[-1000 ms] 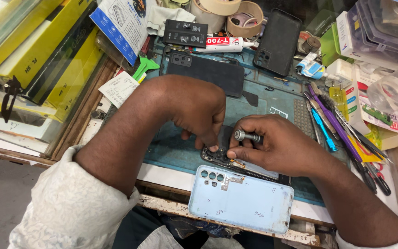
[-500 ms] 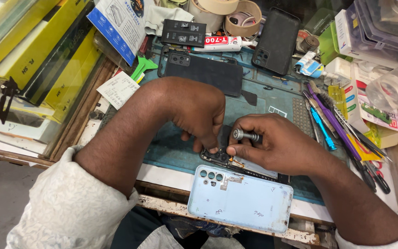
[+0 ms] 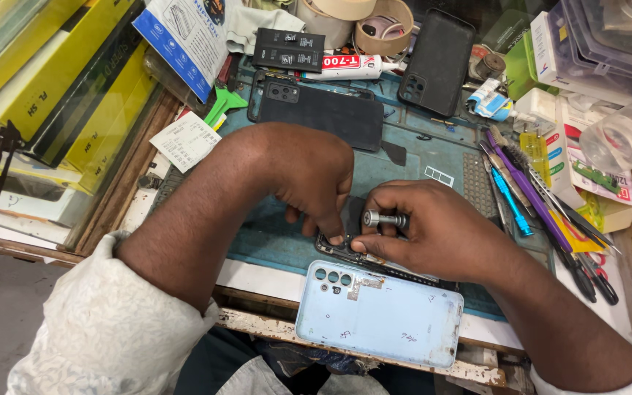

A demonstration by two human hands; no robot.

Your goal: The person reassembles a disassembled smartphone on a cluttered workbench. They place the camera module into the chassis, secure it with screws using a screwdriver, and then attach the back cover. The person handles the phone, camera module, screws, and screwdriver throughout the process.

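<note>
Cluttered and crowded, the workbench carries a blue-green work mat (image 3: 433, 157) with tools and phone parts packed around its edges. Near the mat's front edge lies a dark opened phone (image 3: 345, 245), mostly covered by the two hands. The left hand (image 3: 316, 175) arches over it with fingers curled down, its fingertips pressing on the phone's near corner. The right hand (image 3: 440, 230) is closed around a small metal screwdriver (image 3: 388, 219), pinching its knurled grip between thumb and fingers just above the phone; the tip is hidden, so I cannot tell where it touches.

Just in front of the phone, overhanging the bench's front edge, lies a pale blue back cover (image 3: 382, 314), inner side down, its camera holes at the left end. Toward the mat's back edge rests a black phone back panel (image 3: 323, 110), and beyond it, at the back right, a black phone case (image 3: 437, 62) stands tilted. Between them lies a white glue tube (image 3: 352, 67) with a red label, beside a small black battery (image 3: 288, 50). Rolls of tape (image 3: 382, 25) sit at the back edge. Along the mat's right edge a row of tweezers and picks (image 3: 528, 197) lies fanned out. At the left edge are a green plastic pry tool (image 3: 222, 104) and a paper slip (image 3: 186, 140), with yellow boxes (image 3: 60, 88) stacked further left.
</note>
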